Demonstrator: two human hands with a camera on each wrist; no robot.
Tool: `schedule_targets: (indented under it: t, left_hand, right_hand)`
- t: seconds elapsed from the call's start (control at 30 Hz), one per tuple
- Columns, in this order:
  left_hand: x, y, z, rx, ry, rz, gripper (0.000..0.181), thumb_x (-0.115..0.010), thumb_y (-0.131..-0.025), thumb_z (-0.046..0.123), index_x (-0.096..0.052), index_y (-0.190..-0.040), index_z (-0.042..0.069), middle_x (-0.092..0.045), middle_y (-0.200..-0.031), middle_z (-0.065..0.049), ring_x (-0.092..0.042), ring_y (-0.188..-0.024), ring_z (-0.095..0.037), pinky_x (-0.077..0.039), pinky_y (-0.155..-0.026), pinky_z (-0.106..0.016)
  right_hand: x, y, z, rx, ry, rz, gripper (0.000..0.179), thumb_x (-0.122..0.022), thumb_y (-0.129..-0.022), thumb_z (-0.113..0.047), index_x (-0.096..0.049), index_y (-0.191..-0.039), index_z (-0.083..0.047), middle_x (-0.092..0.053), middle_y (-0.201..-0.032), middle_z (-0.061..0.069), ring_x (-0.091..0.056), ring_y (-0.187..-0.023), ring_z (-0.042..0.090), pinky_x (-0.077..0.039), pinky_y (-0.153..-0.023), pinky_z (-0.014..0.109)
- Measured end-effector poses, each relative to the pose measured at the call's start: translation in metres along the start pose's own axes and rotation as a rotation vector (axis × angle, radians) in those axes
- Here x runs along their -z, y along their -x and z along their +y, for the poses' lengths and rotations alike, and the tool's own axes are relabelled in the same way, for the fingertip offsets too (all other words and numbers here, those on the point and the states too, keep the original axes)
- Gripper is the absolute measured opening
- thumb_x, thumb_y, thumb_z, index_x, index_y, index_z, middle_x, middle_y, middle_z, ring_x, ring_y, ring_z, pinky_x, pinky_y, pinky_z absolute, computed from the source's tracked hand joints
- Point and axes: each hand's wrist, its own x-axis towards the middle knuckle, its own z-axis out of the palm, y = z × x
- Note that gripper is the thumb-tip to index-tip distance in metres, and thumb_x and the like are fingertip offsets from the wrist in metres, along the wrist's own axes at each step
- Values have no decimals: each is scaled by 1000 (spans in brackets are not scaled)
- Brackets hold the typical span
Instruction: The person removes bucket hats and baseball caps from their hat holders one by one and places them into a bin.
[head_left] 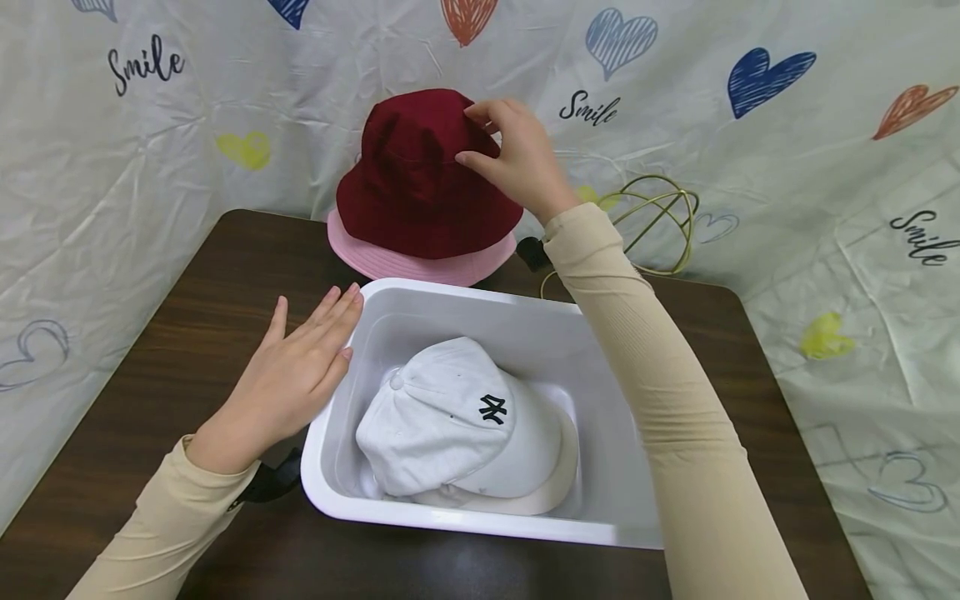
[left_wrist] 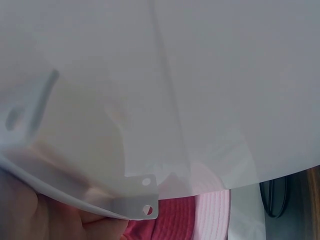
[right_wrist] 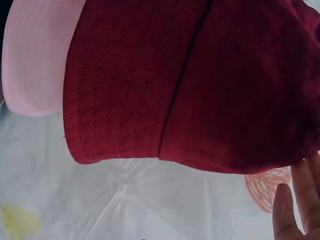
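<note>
A dark red bucket hat [head_left: 420, 179] sits over a pink hat [head_left: 420, 265] at the back of the table; only the pink brim shows. My right hand [head_left: 517, 150] holds the red crown at its upper right, thumb in front. In the right wrist view, some fingers [right_wrist: 306, 192] reach the crown's edge, one apart from it. My left hand [head_left: 296, 375] lies with straight fingers at the left rim of a white plastic bin [head_left: 450, 525]. Inside the bin is a white baseball cap [head_left: 442, 417] with a black logo, over a cream brim [head_left: 566, 467].
A gold wire frame [head_left: 663, 225] stands behind my right forearm. The brown wooden table [head_left: 187, 333] borders a white cloth backdrop [head_left: 180, 142] with hearts and writing. In the left wrist view, the bin's pale wall [left_wrist: 225, 90] fills most of the picture.
</note>
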Motion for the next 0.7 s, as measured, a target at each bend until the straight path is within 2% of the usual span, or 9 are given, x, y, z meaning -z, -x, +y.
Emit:
schedule_targets:
  t: [0.2, 0.43, 0.7]
  left_hand:
    - [0, 0, 0, -3, 1, 1, 53, -44, -97, 19, -32, -145, 0, -31, -150, -13, -26, -139, -28, -1, -109, -59]
    - [0, 0, -1, -4, -6, 2, 53, -44, -97, 19, -32, -145, 0, -31, -150, -13, -26, -139, -28, -1, -109, -59]
    - [0, 0, 0, -5, -3, 1, 54, -44, -96, 19, -32, -145, 0, -31, -150, -13, -25, -139, -27, -1, -109, -59]
  right_hand:
    - [-5, -4, -1, 2, -3, -7, 50, -73, -84, -18, -53, -125, 1, -56, -119, 12, -50, -111, 20, -36, -93, 20]
    - [-10, -8, -6, -50, 57, -45, 56, -74, -82, -28, -53, -127, -1, -55, -124, 10, -47, -115, 19, -32, -98, 21]
    - [-18, -13, -6, -61, 58, -39, 43, -72, -85, -24, -56, -116, 2, -56, -114, 12, -49, -107, 22, -35, -94, 25]
